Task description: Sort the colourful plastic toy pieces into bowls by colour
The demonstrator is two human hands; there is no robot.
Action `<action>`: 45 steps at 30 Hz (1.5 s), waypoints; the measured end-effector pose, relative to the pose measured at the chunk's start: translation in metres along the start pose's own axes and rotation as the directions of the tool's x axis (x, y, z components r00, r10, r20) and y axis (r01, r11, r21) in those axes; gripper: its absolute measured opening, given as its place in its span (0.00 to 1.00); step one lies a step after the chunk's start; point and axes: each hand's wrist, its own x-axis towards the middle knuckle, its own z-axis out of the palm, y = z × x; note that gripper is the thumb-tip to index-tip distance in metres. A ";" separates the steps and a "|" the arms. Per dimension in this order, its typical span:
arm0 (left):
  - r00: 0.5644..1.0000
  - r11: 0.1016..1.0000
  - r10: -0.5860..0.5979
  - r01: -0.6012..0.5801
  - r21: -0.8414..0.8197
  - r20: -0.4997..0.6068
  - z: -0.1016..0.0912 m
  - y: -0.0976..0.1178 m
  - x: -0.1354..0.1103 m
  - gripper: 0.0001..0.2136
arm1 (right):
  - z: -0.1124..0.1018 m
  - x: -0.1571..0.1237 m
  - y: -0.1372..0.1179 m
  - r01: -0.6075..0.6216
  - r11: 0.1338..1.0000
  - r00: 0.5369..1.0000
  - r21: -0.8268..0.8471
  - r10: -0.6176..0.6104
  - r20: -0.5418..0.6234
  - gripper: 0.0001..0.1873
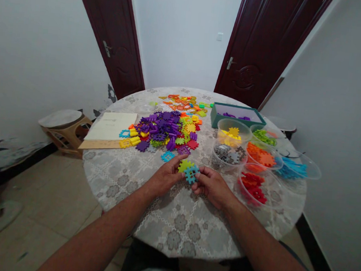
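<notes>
Both hands meet over the near middle of a round table (172,227). My left hand (163,177) pinches a lime-green interlocking tile (184,165). My right hand (211,185) pinches a teal-blue tile (192,174) that touches the green one. Just beyond the hands lies a loose blue tile (167,156). A big heap of mixed tiles, mostly purple (162,129), spreads over the table's middle, with orange and yellow ones (183,104) farther back.
Clear tubs at right hold sorted tiles: yellow (233,133), grey (229,153), orange (262,156), red (253,187), green (264,136), blue (293,168). A teal box (235,115) stands behind them. A paper pad (110,129) lies left. A stool (65,127) stands beside the table.
</notes>
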 end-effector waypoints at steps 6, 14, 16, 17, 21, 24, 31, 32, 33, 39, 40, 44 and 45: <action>0.998 0.997 -0.020 0.025 0.075 -0.059 -0.001 0.004 0.003 0.33 | -0.001 0.006 0.001 0.020 1.000 0.999 -0.020 -0.020 0.026 0.21; 0.982 0.973 -0.045 0.085 0.216 -0.184 -0.003 0.017 0.003 0.36 | 0.004 -0.023 -0.031 0.216 0.929 0.976 -0.300 -0.214 0.038 0.13; 0.965 0.954 -0.041 0.115 0.277 -0.261 -0.004 0.022 0.004 0.37 | -0.006 -0.043 -0.060 0.356 0.799 0.915 -0.484 -0.405 0.005 0.10; 0.953 0.942 -0.030 0.128 0.311 -0.301 -0.005 0.024 0.004 0.35 | -0.017 -0.052 -0.077 0.408 0.697 0.850 -0.590 -0.526 -0.034 0.09; 0.893 0.900 0.048 0.156 0.407 -0.448 -0.011 0.029 0.007 0.29 | -0.100 -0.077 -0.137 0.208 0.372 0.394 -0.905 -0.878 -0.271 0.15; 0.861 0.888 0.071 0.175 0.424 -0.504 -0.014 0.032 0.009 0.29 | -0.174 -0.081 -0.156 -0.177 0.255 0.250 -0.951 -0.923 -0.294 0.18; 0.871 0.875 0.053 0.195 0.443 -0.489 -0.016 0.032 0.008 0.29 | -0.225 -0.084 -0.140 -0.383 0.224 0.279 -0.896 -0.897 -0.343 0.24; 0.871 0.873 0.066 0.185 0.451 -0.486 -0.016 0.031 0.008 0.28 | -0.217 -0.087 -0.139 -0.354 0.235 0.274 -0.905 -0.899 -0.341 0.24; 0.871 0.874 0.079 0.173 0.453 -0.484 -0.017 0.029 0.008 0.27 | -0.207 -0.090 -0.138 -0.318 0.254 0.266 -0.914 -0.901 -0.343 0.23; 0.863 0.924 0.092 0.112 0.366 -0.497 -0.020 0.017 0.008 0.26 | -0.094 -0.095 -0.134 0.036 0.312 0.492 -0.949 -0.833 -0.255 0.18; 0.859 0.929 0.101 0.099 0.355 -0.503 -0.021 0.015 0.009 0.26 | -0.072 -0.090 -0.128 0.118 0.273 0.601 -0.955 -0.785 -0.150 0.16; 0.836 0.964 0.115 0.036 0.263 -0.537 -0.025 0.011 0.011 0.26 | -0.001 -0.054 -0.084 0.403 0.111 0.821 -0.909 -0.482 0.305 0.16; 0.833 0.968 0.117 0.026 0.250 -0.541 -0.027 0.011 0.010 0.26 | 0.011 -0.042 -0.070 0.422 0.089 0.837 -0.902 -0.420 0.350 0.18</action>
